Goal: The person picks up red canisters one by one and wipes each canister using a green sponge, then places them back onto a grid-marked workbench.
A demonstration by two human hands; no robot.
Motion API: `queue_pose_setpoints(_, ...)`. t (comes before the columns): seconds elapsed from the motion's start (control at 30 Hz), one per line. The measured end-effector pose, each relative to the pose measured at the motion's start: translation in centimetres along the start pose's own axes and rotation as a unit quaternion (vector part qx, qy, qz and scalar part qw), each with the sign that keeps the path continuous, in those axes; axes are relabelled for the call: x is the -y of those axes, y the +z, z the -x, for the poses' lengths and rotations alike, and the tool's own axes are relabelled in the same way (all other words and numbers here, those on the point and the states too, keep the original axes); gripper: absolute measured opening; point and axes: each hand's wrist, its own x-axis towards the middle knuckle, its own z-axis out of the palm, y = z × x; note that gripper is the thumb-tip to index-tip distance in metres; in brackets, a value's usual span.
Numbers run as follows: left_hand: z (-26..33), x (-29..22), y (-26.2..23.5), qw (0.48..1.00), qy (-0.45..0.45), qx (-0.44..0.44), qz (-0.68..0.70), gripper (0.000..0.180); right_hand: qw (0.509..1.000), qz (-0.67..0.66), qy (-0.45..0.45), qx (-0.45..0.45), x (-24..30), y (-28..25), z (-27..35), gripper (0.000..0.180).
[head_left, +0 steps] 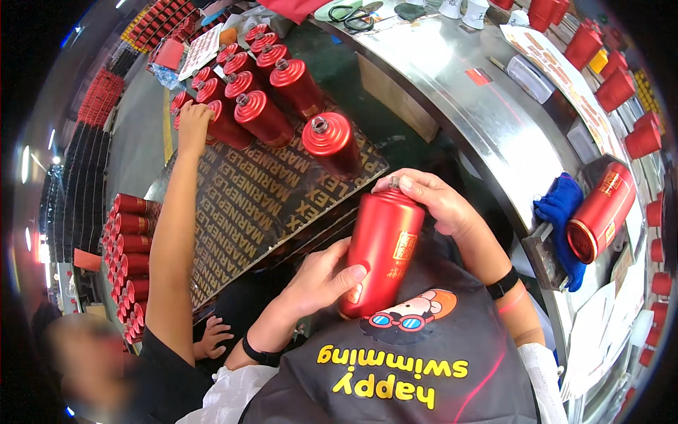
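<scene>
A glossy red bottle (385,244) with a gold panel stands tilted over my lap, in front of my dark apron (452,318). My left hand (321,279) wraps its lower left side, thumb across the front. Around the clear neck at the top, my right hand (438,201) closes its fingers. Just beyond, a single red bottle (332,145) stands upright on the printed board (261,212). Behind it, several more red bottles (265,116) are grouped, their necks uncapped.
A co-worker's arm (173,247) reaches from the left to the grouped bottles. To the right curves a metal table (452,85), with a red bottle (604,212) lying on a blue cloth (561,205) and black scissors (353,18) at its far end. Red bottles (134,244) lie stacked at left.
</scene>
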Motion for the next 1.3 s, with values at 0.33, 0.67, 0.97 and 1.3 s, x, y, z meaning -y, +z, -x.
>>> queue_pose_setpoints(0.33, 0.3, -2.6, 0.0, 0.994, 0.006, -0.029, -0.103, 0.073, 1.0, -0.007, -0.002, 0.017, 0.1, -0.3, 0.2, 0.042)
queue_pose_setpoints(0.67, 0.3, -3.2, 0.1, 0.993, 0.012, -0.038, -0.115, 0.072, 0.999, -0.013, -0.006, 0.031, 0.1, -0.5, 0.1, 0.04)
queue_pose_setpoints(0.97, -1.2, 1.6, 0.1, 0.982, -0.01, 0.057, 0.181, 0.081, 0.998, 0.04, 0.036, -0.044, 0.7, 0.2, 0.1, 0.033)
queue_pose_setpoints(1.3, -2.2, 3.1, 0.4, 0.931, -0.057, 0.123, 0.34, 0.093, 0.996, 0.025, 0.016, -0.082, -0.1, 0.9, -0.1, 0.029)
